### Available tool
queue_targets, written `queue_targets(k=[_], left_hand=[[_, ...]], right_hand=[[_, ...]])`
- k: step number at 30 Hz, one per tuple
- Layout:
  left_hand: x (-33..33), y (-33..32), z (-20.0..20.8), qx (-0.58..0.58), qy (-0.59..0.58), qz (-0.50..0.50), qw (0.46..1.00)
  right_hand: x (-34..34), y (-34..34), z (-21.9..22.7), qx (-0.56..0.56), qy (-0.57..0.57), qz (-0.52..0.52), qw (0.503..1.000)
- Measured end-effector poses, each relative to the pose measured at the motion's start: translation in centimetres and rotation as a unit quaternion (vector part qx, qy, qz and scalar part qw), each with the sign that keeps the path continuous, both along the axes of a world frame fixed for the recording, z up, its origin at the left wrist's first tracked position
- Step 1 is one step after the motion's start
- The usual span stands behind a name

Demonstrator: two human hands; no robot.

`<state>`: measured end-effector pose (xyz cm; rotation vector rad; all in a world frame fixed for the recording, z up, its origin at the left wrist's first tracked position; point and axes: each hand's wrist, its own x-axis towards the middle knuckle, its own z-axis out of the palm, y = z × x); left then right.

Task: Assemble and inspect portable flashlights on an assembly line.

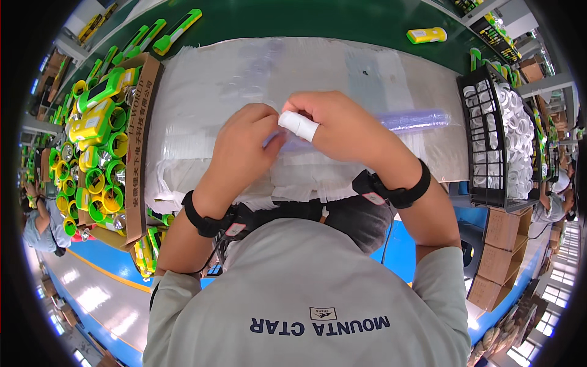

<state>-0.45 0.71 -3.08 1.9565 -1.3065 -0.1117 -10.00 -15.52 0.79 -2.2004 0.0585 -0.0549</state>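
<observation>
My left hand (244,140) and my right hand (330,125) meet above the middle of the covered table, fingers curled and pinched close together. What sits between the fingertips is too small and hidden to name. White tape-like wrapping (298,125) covers my right thumb. Beneath the hands lies a strip of clear, bluish plastic film (419,121), stretching out to the right past my right forearm. Each wrist wears a black band with a small device.
Clear sheeting covers the grey table (208,73). A cardboard box (142,140) of green-yellow flashlight housings (92,125) stands left. At right is a black crate (489,137) of white round parts (520,140). More flashlights (427,35) lie on the green surface beyond.
</observation>
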Motion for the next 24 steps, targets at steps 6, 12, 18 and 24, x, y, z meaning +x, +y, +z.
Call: queue_targets(k=[6, 12, 18, 24], left_hand=[[0.3, -0.5, -0.5, -0.032, 0.169, -0.005, 0.985], [0.1, -0.6, 0.6, -0.026, 0.221, 0.004, 0.975], [-0.7, 0.0, 0.3, -0.012, 0.239, 0.023, 0.971], [-0.4, 0.3, -0.5, -0.026, 0.058, 0.016, 0.998]], right_hand=[[-3.7, 0.6, -3.2, -0.129, -0.187, -0.086, 0.97], [-4.9, -0.1, -6.6, -0.353, -0.241, -0.109, 0.897], [-5.0, 0.0, -6.7, -0.327, -0.286, -0.062, 0.899], [-4.5, 0.5, -4.1, -0.285, -0.21, -0.12, 0.928]])
